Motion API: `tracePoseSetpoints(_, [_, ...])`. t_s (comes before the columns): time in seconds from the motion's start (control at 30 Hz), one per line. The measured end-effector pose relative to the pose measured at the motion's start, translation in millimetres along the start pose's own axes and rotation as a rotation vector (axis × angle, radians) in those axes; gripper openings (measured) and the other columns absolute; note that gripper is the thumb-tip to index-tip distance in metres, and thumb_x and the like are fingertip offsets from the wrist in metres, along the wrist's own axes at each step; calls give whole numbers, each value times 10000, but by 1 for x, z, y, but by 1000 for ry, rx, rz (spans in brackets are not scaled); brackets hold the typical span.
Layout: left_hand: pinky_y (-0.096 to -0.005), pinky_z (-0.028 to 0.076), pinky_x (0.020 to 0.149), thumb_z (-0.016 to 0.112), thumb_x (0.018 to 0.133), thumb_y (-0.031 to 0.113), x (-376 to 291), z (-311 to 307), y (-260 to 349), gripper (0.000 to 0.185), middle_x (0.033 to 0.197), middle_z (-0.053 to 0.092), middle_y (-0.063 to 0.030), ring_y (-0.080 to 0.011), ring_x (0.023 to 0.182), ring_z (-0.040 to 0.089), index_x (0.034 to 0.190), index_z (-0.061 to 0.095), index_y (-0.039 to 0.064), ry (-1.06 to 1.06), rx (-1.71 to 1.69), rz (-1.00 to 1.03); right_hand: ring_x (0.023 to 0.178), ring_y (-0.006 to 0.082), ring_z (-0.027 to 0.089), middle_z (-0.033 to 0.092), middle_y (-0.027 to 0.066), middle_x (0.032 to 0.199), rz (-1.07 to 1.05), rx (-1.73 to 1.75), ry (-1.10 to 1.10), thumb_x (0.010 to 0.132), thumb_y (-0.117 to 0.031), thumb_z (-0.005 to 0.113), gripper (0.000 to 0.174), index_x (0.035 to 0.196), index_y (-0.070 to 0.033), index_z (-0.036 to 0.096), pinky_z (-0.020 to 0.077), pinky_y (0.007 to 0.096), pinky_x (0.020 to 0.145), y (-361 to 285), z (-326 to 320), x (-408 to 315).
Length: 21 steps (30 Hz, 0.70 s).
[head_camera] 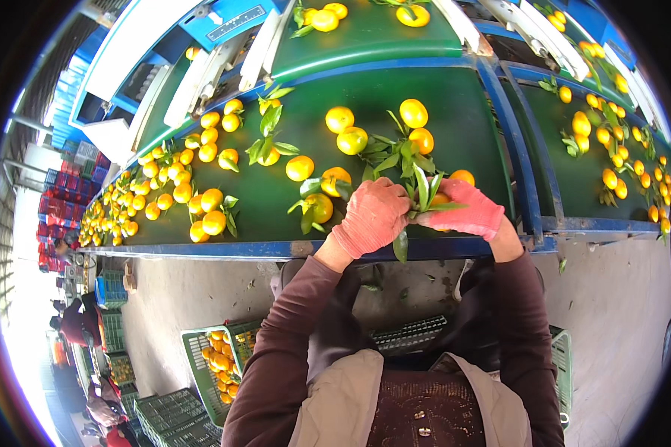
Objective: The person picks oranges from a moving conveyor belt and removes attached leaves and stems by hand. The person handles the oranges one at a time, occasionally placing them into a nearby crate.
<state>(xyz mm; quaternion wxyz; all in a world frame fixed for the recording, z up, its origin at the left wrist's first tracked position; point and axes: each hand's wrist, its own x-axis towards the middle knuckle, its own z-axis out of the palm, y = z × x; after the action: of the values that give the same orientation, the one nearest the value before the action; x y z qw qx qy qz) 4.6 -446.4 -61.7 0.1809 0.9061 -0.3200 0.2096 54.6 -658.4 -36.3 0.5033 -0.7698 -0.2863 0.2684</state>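
My right hand (463, 208), in a pink knit glove, holds a mandarin (439, 199) with green leaves (423, 190) on it, just above the belt's near edge. My left hand (373, 212), gloved the same, has its fingers closed at the stem and leaves beside that fruit; what exactly they pinch is hidden. A loose leaf (401, 246) hangs below the hands over the blue rail. Close to my left hand lie leafy mandarins (317, 209) on the green conveyor belt (458, 100). Beyond my hands, two more mandarins (414, 114) rest by a leafy twig (388, 156).
Many mandarins (182, 193) crowd the belt's left end. A blue metal frame (514, 139) divides this belt from another belt (570, 190) on the right. Below stand a green crate (193, 357) of fruit and stacked crates (170, 413). People (81, 321) are at far left.
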Motion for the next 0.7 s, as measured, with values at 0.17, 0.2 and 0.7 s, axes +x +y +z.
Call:
tracePoseSetpoints(0.17, [-397,482,703,674,711,105,-19,-2,-8,164,853,625,-107,-324,830,584,850,650,21,-20,-397,-52,867,149,602,625,37,927,-194,44,-43,775,-103,694,264,1022,-55,610,474,266,753,-6,19,1])
tracePoseSetpoints(0.2, [-397,484,711,648,731,87,-23,-3,-9,168,862,621,-126,-342,825,582,880,647,9,-62,-394,-71,882,144,602,622,43,939,-171,62,-64,776,-92,695,293,1044,-51,581,473,264,763,-7,26,1])
tracePoseSetpoints(0.7, [-412,501,668,681,722,322,-128,-112,-113,280,768,642,-129,-323,737,619,803,654,55,-462,13,-434,808,275,631,641,131,865,-38,-391,42,769,-158,618,181,845,-1,671,494,346,747,15,11,20])
